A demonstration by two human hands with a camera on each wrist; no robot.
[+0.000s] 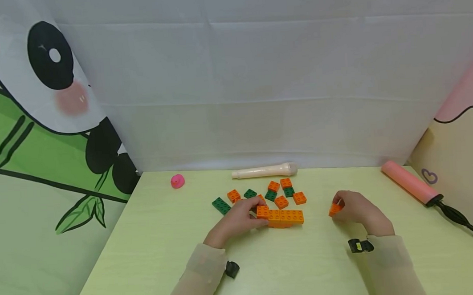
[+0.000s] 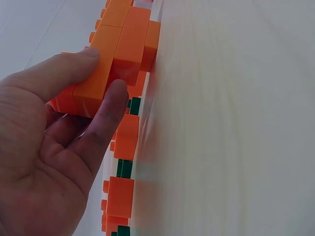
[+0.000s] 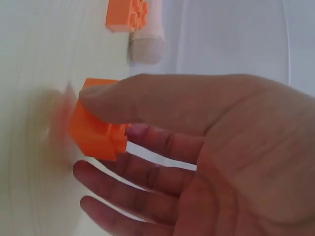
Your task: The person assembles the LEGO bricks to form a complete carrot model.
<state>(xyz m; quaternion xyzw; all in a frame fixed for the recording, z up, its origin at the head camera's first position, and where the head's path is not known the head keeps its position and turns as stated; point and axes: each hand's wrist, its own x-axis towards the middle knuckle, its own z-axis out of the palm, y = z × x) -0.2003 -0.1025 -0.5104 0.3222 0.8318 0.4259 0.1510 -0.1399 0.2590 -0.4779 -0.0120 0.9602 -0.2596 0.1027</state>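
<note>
My left hand (image 1: 240,218) grips the left end of a built block of orange toy bricks (image 1: 286,217). In the left wrist view, thumb and fingers pinch this stepped orange assembly (image 2: 106,64), whose studs face left. To the right, my right hand (image 1: 358,210) pinches one small orange brick (image 3: 98,128) between thumb and fingers, close to the tabletop. Its other fingers are spread below it in the right wrist view. Loose orange bricks (image 1: 299,198) and green bricks (image 1: 221,205) lie just behind the assembly; the left hand partly covers some of them.
A pale toy microphone (image 1: 263,171) lies at the back of the table (image 1: 299,269). A pink rubber toy (image 1: 177,181) sits at the back left. On the right lies a pink hand pump (image 1: 412,183) with a black nozzle. White cloth (image 1: 273,87) rises behind the table.
</note>
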